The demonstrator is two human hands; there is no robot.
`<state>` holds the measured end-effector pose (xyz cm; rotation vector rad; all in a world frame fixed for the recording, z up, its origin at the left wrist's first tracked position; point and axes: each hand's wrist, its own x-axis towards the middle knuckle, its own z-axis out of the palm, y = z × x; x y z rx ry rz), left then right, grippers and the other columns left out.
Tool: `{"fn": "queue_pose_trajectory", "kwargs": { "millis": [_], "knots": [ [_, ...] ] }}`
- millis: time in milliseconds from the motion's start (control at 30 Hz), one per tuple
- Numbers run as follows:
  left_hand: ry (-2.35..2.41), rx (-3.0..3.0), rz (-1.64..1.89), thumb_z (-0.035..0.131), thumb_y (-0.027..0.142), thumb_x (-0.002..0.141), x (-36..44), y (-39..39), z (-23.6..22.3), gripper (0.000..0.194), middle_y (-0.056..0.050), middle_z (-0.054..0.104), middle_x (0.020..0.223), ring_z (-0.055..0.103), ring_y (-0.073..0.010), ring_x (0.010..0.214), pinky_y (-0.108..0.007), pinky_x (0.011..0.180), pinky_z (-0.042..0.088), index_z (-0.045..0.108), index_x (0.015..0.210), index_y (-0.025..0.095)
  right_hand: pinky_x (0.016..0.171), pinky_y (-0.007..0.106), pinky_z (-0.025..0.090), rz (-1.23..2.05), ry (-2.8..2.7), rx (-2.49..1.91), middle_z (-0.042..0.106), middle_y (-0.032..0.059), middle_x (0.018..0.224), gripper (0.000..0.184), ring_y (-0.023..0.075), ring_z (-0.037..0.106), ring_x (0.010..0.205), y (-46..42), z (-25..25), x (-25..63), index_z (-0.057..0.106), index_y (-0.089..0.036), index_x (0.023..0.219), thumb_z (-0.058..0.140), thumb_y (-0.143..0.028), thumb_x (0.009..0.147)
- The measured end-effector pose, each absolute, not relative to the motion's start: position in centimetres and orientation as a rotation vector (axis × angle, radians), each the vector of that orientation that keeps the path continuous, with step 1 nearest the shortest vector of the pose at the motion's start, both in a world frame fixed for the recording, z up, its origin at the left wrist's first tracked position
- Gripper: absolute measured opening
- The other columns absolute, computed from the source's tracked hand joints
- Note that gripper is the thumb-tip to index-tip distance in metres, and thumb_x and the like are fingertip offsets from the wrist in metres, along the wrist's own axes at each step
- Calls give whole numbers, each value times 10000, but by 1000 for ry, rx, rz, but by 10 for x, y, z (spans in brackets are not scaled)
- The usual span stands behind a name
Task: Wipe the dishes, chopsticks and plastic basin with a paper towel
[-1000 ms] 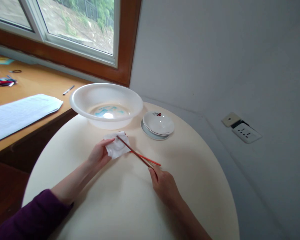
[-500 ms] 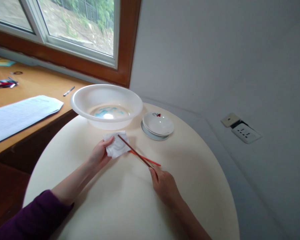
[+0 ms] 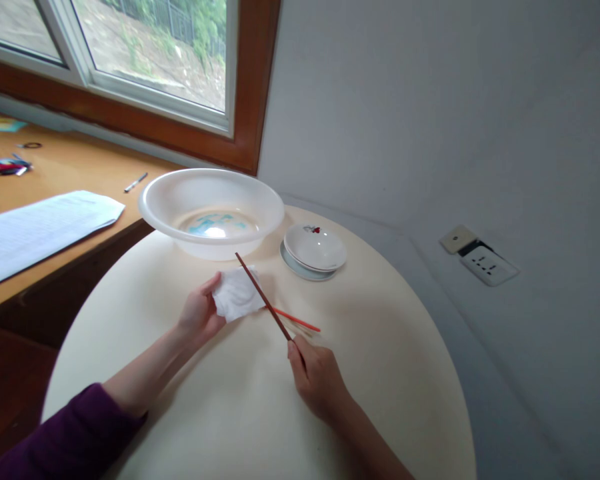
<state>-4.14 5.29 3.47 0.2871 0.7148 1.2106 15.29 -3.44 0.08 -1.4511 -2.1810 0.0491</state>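
A folded white tissue or cloth [image 3: 235, 297] is held at its left edge by my left hand [image 3: 200, 312], thumb on top and the other fingers mostly hidden underneath. My right hand [image 3: 319, 377] is closed around the lower end of a brown chopstick [image 3: 265, 301]. The chopstick points up and to the left, its far end passing over the cloth; whether it touches the cloth I cannot tell. Beyond my right hand, an orange-red stick [image 3: 300, 321] like a chopstick lies on the round cream table [image 3: 220, 413], its left end behind the brown one.
A wide translucent plastic basin [image 3: 155, 217] stands at the table's back. Right of it are stacked white dishes [image 3: 323, 250]. The wooden desk [image 3: 87, 150] on the left bears paper sheets [image 3: 45, 230] and a pen [image 3: 136, 183]. A wall with a socket [image 3: 490, 263] borders the right side.
The brown chopstick's far end has lifted away from my left thumb, to the cloth's upper edge. My right hand has shifted slightly left. The left thumb now lies at the cloth's edge.
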Motion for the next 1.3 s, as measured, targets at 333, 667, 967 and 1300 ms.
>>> {"fn": "queue_pose_trajectory", "kwargs": {
  "millis": [333, 667, 967, 1300],
  "knots": [
    [491, 385, 1005, 351, 300, 907, -30, 35, 31, 332, -48, 586, 632, 607, -173, 614, -331, 657, 525, 610, 780, 134, 487, 279, 186, 21, -2400, -1639, 607, 20, 519, 334, 107, 506, 435, -39, 3, 142, 529, -176, 642, 336, -221, 910],
    [417, 344, 711, 283, 399, 920, -27, 37, 20, 429, 80, 175, 476, 149, -51, 363, -134, 330, 195, 405, 583, 164, 501, 236, 254, 572, -2224, -1386, 485, -26, 495, 372, 92, 437, 465, -46, 11, 135, 469, -184, 578, 339, -281, 913],
    [443, 360, 141, 406, 600, 812, -13, 18, 7, 474, 92, 205, 414, 61, -46, 353, -151, 313, 77, 384, 586, 184, 417, 210, 248, 1101, -1397, -1299, 353, -83, 448, 415, 77, 311, 405, -21, 3, 142, 543, -161, 782, 383, -540, 840],
    [506, 445, 7, 431, 707, 719, -3, 10, 10, 539, 88, 226, 417, 69, -45, 349, -178, 334, 18, 360, 580, 191, 407, 197, 266, 1080, -1386, -1319, 362, -72, 407, 403, 56, 304, 395, -17, 3, 143, 404, -191, 504, 483, -464, 790]
  ]
}}
